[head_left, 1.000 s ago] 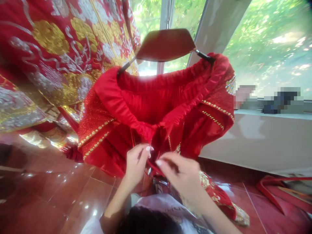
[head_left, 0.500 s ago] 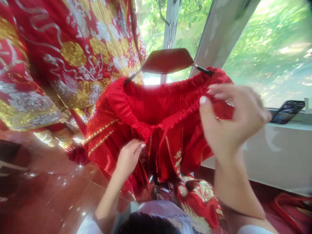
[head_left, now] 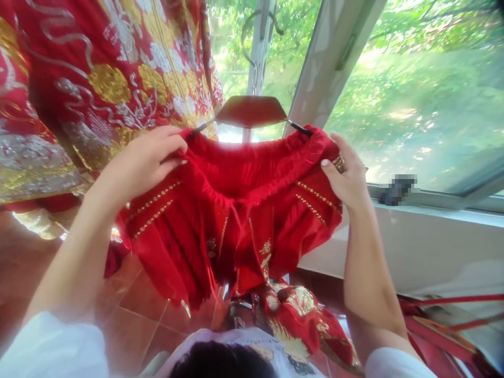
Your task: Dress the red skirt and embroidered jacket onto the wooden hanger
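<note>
A red skirt [head_left: 283,231] with a gathered waistband, gold trim and thin ties hangs from a hanger [head_left: 252,111] with a reddish-brown middle and metal arms. My left hand [head_left: 151,157] is closed on the waistband's left end, beside the hanger's left arm. On the opposite end my right hand [head_left: 348,173] pinches the side of the skirt, thumb in front and fingers behind. The waistband is spread wide between both hands, its front edge dipping in the middle.
Red robes [head_left: 114,84] with gold and silver embroidery hang at the left. A dark blurred object [head_left: 397,190] sits on the windowsill [head_left: 437,210] at the right. Embroidered red cloth [head_left: 299,310] lies below the skirt, above the tiled floor [head_left: 132,325].
My left hand has moved up from the front ties to the waistband's left end. My right hand has shifted outward and closed on the right side. The view has turned slightly right.
</note>
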A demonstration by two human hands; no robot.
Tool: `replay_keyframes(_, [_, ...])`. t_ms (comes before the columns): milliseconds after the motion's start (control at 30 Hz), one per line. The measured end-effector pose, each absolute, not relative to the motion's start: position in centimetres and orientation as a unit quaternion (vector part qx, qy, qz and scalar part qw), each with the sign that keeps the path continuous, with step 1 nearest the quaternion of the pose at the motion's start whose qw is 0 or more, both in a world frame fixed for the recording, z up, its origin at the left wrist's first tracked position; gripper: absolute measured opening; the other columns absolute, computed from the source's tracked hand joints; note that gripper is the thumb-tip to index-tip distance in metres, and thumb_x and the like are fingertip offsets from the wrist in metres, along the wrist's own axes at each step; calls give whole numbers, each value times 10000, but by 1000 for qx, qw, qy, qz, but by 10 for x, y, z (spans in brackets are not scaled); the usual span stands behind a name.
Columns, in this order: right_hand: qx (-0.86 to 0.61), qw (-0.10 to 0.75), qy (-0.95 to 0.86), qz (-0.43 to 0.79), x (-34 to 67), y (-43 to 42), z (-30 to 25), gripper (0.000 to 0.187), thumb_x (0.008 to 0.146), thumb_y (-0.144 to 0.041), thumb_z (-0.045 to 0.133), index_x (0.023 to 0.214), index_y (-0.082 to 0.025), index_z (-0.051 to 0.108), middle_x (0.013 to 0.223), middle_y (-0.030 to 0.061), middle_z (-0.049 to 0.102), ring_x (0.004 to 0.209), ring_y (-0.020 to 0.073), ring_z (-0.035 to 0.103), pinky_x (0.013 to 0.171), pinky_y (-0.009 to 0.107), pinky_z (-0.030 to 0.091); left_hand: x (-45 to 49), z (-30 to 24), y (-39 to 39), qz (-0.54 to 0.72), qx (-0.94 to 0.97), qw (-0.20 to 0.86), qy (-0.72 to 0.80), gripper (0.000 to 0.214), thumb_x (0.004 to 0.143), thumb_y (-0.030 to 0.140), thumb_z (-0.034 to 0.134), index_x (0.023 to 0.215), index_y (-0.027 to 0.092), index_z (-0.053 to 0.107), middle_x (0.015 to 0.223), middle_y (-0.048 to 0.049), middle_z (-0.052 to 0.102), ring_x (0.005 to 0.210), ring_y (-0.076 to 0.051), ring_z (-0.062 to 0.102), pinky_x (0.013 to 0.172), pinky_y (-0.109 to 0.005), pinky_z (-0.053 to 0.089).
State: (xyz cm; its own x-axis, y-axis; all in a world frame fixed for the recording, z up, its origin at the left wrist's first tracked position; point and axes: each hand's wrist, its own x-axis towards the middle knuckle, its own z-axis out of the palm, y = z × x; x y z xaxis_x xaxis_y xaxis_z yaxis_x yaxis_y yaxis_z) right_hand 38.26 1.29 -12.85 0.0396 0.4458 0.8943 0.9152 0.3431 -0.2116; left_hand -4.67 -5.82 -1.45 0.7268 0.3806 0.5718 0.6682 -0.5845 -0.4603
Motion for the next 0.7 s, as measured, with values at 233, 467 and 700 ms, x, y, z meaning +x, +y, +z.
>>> replay_keyframes(233, [-524, 599, -603, -57, 378, 0, -104, 312, 881, -183, 494, 1039, -42, 723, 869, 104, 684, 762, 95, 618, 647, 193, 432, -36, -8, -28, -404, -800, 209, -391, 686, 833, 301, -24, 899, -133, 504, 789, 28, 516, 871, -19, 609, 752, -248, 355])
replay_keyframes(467, [-504, 619, -601, 30, 368, -22, -37, 175, 840, -110, 567, 741, -18, 679, 561, -32, 465, 532, -2, 312, 512, 191, 255, -20, -7, 2, -466, -808, -34, -359, 244, 861, 276, 646, 896, 59, 540, 799, 8, 561, 757, -78, 522, 862, -363, 478])
replay_keyframes(700, [-512, 567, -645, 18, 364, -4, 15, 539, 768, -402, 479, 937, 78, 654, 832, 74, 655, 641, -27, 445, 556, 234, 260, -2, -11, 15, -560, -733, -9, -386, 188, 884, 247, 606, 912, 103, 489, 796, 42, 560, 700, -37, 498, 765, -225, 481])
